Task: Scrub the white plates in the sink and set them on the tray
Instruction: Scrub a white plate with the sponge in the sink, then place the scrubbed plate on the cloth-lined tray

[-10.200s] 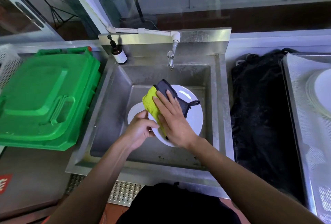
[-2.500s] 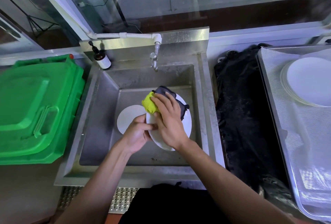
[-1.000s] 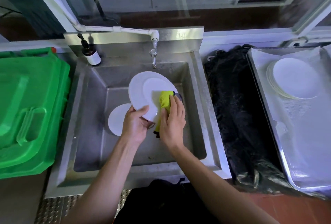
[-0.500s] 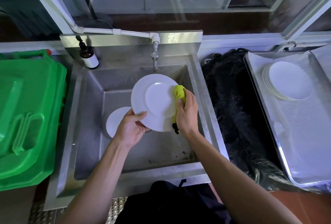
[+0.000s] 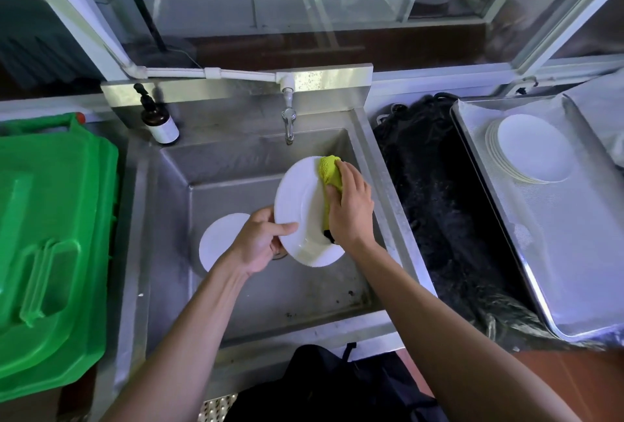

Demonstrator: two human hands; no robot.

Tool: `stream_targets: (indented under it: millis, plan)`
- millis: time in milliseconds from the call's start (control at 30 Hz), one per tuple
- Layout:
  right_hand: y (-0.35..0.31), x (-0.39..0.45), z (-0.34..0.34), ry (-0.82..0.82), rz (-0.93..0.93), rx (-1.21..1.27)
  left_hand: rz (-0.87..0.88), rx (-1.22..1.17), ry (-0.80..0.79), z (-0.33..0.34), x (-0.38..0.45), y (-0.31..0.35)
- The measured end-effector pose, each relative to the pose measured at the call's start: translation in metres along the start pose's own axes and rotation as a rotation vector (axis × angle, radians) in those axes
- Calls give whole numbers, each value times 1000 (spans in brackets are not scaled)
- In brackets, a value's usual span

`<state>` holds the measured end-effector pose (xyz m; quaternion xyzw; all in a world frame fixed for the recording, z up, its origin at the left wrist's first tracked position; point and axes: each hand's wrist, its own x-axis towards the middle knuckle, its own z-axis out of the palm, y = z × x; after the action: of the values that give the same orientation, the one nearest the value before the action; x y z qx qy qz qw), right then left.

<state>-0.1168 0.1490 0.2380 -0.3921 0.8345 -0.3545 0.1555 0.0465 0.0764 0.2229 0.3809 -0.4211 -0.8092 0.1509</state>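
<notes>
Stack of plates (image 5: 530, 148) on tray (image 5: 557, 253); left hand (image 5: 260, 242) grips plate (image 5: 300, 215), right hand (image 5: 351, 209) grips cloth (image 5: 329, 170) mid-scrub, one plate (image 5: 219, 239) left in sink (image 5: 162, 219).

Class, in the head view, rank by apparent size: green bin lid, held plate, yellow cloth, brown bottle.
1. green bin lid
2. held plate, nearer the camera than the lid
3. yellow cloth and brown bottle: look alike; the right hand partly hides the cloth.

Single head view, steep downward, close over sink (image 5: 162, 253).
</notes>
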Motion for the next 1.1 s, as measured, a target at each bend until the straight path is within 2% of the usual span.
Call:
stream_targets:
  millis: [367,533,667,933,1100]
  plan:
    - [1,-1,2,10,-53,31,121,315,2,23,23,17]
    - [26,2,-29,85,-47,30,150,591,31,46,40,26]
    - [56,7,-67,132,-32,6,179,708,12,73,52,34]
    - [135,9,-162,230,32,-24,271,1052,-59,177,80,37]
    - [190,1,-220,305,81,-38,426,1332,-86,263,104,27]
